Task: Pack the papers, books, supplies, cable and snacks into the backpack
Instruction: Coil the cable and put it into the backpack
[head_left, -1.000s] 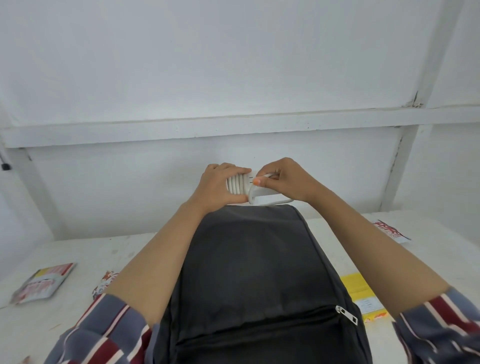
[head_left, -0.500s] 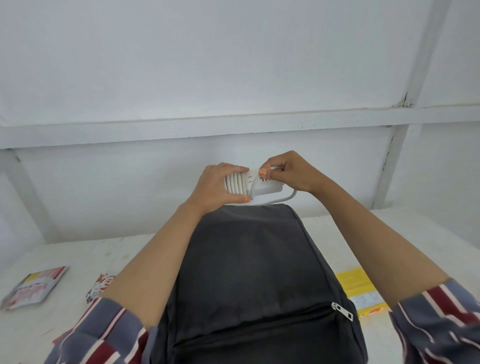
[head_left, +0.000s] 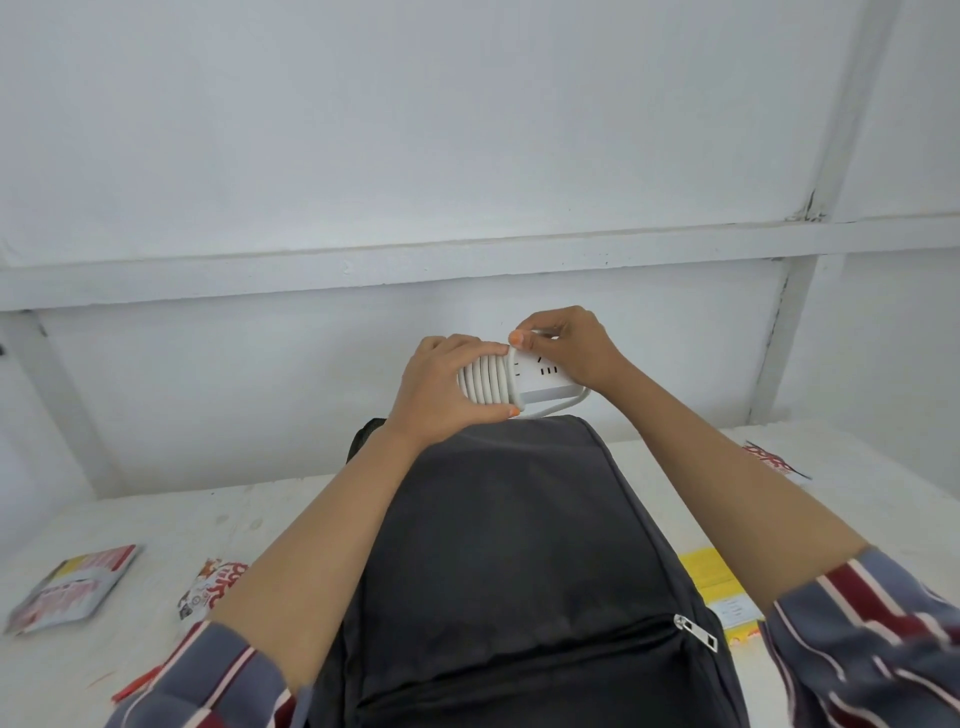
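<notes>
From the head view we hold a white power strip (head_left: 540, 376) in the air above the far end of the backpack (head_left: 514, 545), which stands on the table (head_left: 156, 519). Our left hand (head_left: 441, 384) is wrapped around the end where the cable (head_left: 485, 378) lies in tight coils; our right hand (head_left: 571, 348) pinches a turn of the cable at the strip's top edge between thumb and fingers. A loose run of cable hangs under the strip, just above the bag.

We judge the coils the weak point: if the right hand lets go before the end is tucked, the stiff cable could spring loose and the whole winding unravel. The bag's front zipper (head_left: 696, 631) looks closed, and we cannot see an open compartment, so a hand may have to leave the bundle.

Snack packets (head_left: 72, 587) lie on the table to the left, well apart from the bag, unpacked.
</notes>
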